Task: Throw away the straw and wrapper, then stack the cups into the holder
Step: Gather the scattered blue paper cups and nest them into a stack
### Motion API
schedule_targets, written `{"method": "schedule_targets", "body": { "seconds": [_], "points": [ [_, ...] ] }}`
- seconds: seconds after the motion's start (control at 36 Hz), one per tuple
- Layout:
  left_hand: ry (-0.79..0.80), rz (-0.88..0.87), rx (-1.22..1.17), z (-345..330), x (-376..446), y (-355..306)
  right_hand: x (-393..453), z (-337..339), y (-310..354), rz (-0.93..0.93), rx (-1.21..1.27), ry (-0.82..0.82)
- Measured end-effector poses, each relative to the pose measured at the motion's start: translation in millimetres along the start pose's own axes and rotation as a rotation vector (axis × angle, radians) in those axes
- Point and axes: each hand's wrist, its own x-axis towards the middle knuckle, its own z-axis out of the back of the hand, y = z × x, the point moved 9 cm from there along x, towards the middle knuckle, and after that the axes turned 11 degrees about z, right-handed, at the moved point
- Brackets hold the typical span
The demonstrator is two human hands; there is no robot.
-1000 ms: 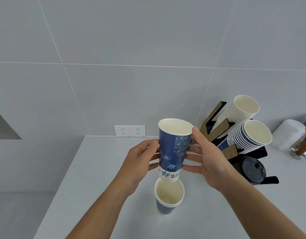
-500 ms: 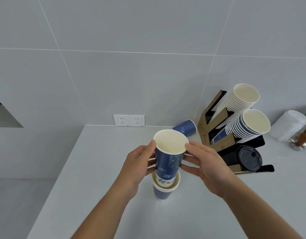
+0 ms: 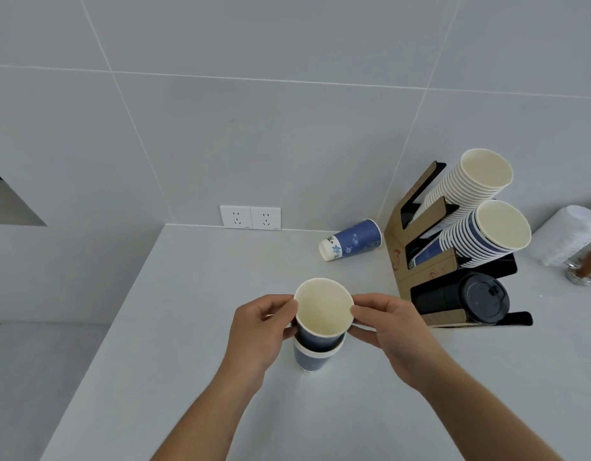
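A blue paper cup (image 3: 322, 311) sits pushed most of the way into a second blue cup (image 3: 312, 359) that stands upright on the white counter (image 3: 174, 344). My left hand (image 3: 259, 327) and my right hand (image 3: 385, 326) grip the upper cup on either side near its rim. A third blue cup (image 3: 350, 239) lies on its side by the back wall. The cardboard cup holder (image 3: 417, 257) stands at the right with a white cup stack (image 3: 470, 184) above a blue cup stack (image 3: 483, 232). No straw or wrapper is in view.
Black lids (image 3: 480, 302) fill the holder's bottom slot. A white paper roll (image 3: 568, 234) and a metal-based item (image 3: 583, 274) stand at the far right. Wall sockets (image 3: 250, 217) sit behind the counter, whose left edge drops to the floor.
Both hands lowered the held cup from above the standing cup down into it, nesting the two. The camera tilted, so the lying cup came into view.
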Motion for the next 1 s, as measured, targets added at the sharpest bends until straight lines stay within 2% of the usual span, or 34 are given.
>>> {"method": "schedule_targets", "body": {
  "seconds": [0.17, 0.42, 0.67, 0.78, 1.0],
  "points": [
    [-0.03, -0.003, 0.062, 3.0, 8.2, 10.7, 9.4, 1.9, -17.0, 0.007, -0.065, -0.024],
    [-0.006, -0.037, 0.129, -1.6, 16.2, 22.8, 23.2, 7.0, -32.1, 0.064, -0.308, -0.006],
    [0.048, -0.025, 0.095, -0.9, 24.6, 41.0, 25.3, -6.2, -45.4, 0.007, -0.022, 0.079],
    [0.082, 0.0, 0.046, -1.5, 29.8, 43.9, 24.4, -8.2, -47.1, -0.006, 0.017, 0.078],
    [0.167, -0.01, 0.119, -4.9, 40.9, 29.6, 18.9, -11.3, -55.5, -0.005, 0.073, 0.046]
  ]
}}
